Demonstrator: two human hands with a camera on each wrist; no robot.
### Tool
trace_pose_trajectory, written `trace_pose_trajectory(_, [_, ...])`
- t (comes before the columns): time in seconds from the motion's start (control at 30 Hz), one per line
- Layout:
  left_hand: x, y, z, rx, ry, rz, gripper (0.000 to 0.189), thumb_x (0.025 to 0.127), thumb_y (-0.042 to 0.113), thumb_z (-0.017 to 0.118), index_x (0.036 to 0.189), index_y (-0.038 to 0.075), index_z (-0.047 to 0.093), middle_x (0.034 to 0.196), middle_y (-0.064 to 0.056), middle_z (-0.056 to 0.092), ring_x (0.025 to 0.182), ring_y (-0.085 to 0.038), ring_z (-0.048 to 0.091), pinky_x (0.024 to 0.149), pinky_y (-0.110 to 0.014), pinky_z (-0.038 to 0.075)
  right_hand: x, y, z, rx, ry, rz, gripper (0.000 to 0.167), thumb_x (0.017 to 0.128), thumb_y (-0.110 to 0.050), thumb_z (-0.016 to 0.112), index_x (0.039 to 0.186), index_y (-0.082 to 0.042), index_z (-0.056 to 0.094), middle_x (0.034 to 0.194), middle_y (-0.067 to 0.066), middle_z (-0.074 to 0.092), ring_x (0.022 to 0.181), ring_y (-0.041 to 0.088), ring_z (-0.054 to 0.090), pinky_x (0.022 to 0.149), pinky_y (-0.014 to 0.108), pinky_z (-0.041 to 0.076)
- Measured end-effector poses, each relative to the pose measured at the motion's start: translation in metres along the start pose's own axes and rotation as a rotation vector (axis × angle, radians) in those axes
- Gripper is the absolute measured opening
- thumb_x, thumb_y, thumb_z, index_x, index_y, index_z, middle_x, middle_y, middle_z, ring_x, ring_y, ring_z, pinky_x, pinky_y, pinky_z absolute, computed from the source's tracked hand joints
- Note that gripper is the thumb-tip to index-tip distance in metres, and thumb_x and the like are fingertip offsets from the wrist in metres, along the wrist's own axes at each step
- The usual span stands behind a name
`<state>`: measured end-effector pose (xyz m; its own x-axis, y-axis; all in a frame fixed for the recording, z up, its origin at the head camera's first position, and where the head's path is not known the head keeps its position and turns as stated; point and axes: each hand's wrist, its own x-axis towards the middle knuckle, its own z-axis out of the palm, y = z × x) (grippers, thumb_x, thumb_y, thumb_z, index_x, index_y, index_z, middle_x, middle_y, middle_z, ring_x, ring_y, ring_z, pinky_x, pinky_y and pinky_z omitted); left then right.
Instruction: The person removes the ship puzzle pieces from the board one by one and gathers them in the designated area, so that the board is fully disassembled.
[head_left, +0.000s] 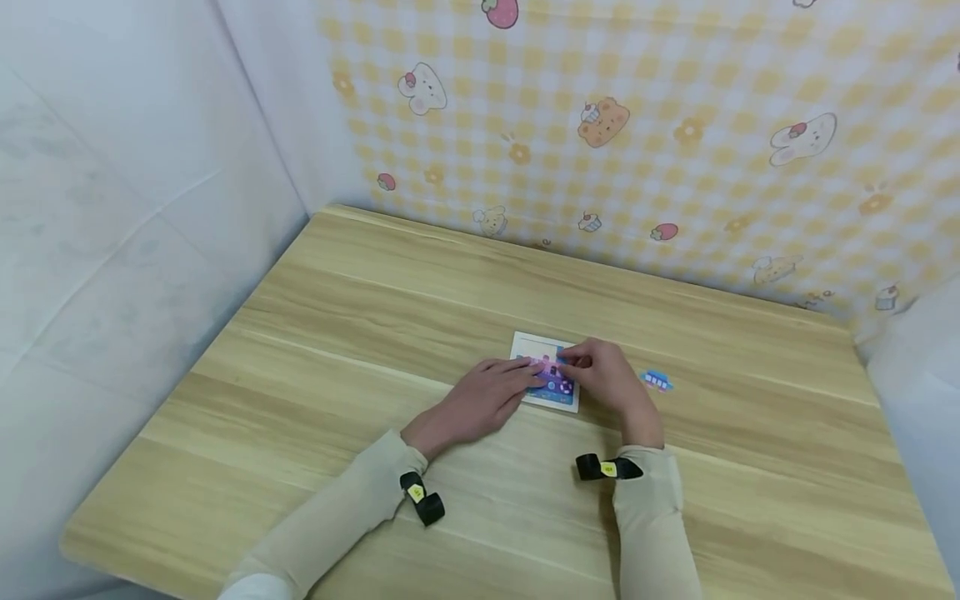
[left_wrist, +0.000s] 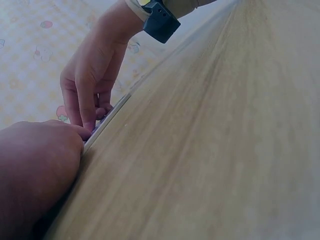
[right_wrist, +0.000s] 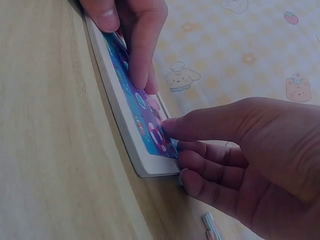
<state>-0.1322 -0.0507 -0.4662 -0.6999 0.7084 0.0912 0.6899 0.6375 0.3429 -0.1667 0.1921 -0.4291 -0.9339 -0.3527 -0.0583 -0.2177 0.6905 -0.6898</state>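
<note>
A small picture jigsaw puzzle (head_left: 552, 395) in a white frame lies on the table, printed blue, purple and pink. Bare white backing shows along its far side. My left hand (head_left: 487, 398) comes from the left, its fairly straight fingers resting on the picture. At the right side my right hand (head_left: 609, 377) bends its thumb and fingers around a puzzle piece, mostly hidden by the fingertips. In the right wrist view, the right thumb (right_wrist: 200, 125) touches the picture near the frame's edge, the other fingers curled beside it. A loose blue puzzle piece (head_left: 657, 381) lies right of the right hand.
The wooden table (head_left: 360, 325) extends around the puzzle on all sides. Behind it hangs a yellow checked curtain (head_left: 555, 125) with cartoon prints, and a white cloth (head_left: 135, 208) hangs at the left. Both wrists carry black straps with small cameras (head_left: 591, 467).
</note>
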Motion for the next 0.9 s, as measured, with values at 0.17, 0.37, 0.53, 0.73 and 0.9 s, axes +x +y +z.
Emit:
trace_pose_trajectory(0.17, [-0.0004, -0.0003, -0.0001, 0.000, 0.014, 0.009, 0.044, 0.113, 0.024, 0.042, 0.155, 0.021, 0.049, 0.164, 0.005, 0.039, 0.153, -0.016, 0.033, 0.123, -0.042, 0.031, 0.0006, -0.0005, -0.0006, -0.009, -0.003, 0.012, 0.022, 0.096, -0.007, 0.073, 0.115, 0.003, 0.077, 0.096, 0.013, 0.069, 0.081, 0.022, 0.059, 0.071, 0.033, 0.051])
trace_pose_trajectory(0.37, [0.0000, -0.0007, 0.0008, 0.003, 0.003, 0.003, 0.044, 0.113, 0.025, 0.041, 0.156, 0.022, 0.049, 0.165, 0.006, 0.038, 0.153, -0.016, 0.031, 0.123, -0.042, 0.031, -0.0003, 0.0002, 0.0010, -0.018, 0.009, 0.035, 0.020, 0.097, -0.009, 0.073, 0.114, 0.000, 0.078, 0.101, 0.014, 0.062, 0.083, 0.024, 0.055, 0.068, 0.033, 0.048])
trace_pose_trajectory(0.53, [0.0006, -0.0010, 0.0004, -0.002, 0.004, 0.006, 0.044, 0.113, 0.024, 0.041, 0.156, 0.022, 0.049, 0.165, 0.005, 0.038, 0.153, -0.016, 0.032, 0.123, -0.042, 0.031, -0.0004, 0.0024, 0.0029, -0.003, 0.043, 0.034, 0.016, 0.096, -0.008, 0.074, 0.110, 0.000, 0.078, 0.109, 0.017, 0.054, 0.084, 0.025, 0.049, 0.067, 0.032, 0.043])
trace_pose_trajectory(0.73, [0.0022, -0.0012, 0.0009, -0.008, 0.006, 0.002, 0.044, 0.112, 0.024, 0.042, 0.156, 0.022, 0.048, 0.164, 0.005, 0.038, 0.153, -0.016, 0.032, 0.124, -0.042, 0.030, 0.0003, 0.0020, 0.0028, 0.025, 0.048, 0.027, 0.013, 0.096, -0.007, 0.074, 0.108, -0.003, 0.078, 0.114, 0.017, 0.058, 0.084, 0.025, 0.050, 0.069, 0.033, 0.044])
trace_pose_trajectory(0.9, [0.0027, -0.0009, 0.0020, -0.001, 0.005, -0.002, 0.044, 0.112, 0.024, 0.043, 0.156, 0.023, 0.049, 0.164, 0.005, 0.038, 0.153, -0.016, 0.031, 0.124, -0.041, 0.030, 0.0005, 0.0047, 0.0025, 0.026, 0.042, 0.029, 0.016, 0.098, -0.009, 0.071, 0.111, -0.005, 0.079, 0.107, 0.014, 0.063, 0.085, 0.025, 0.053, 0.070, 0.034, 0.046])
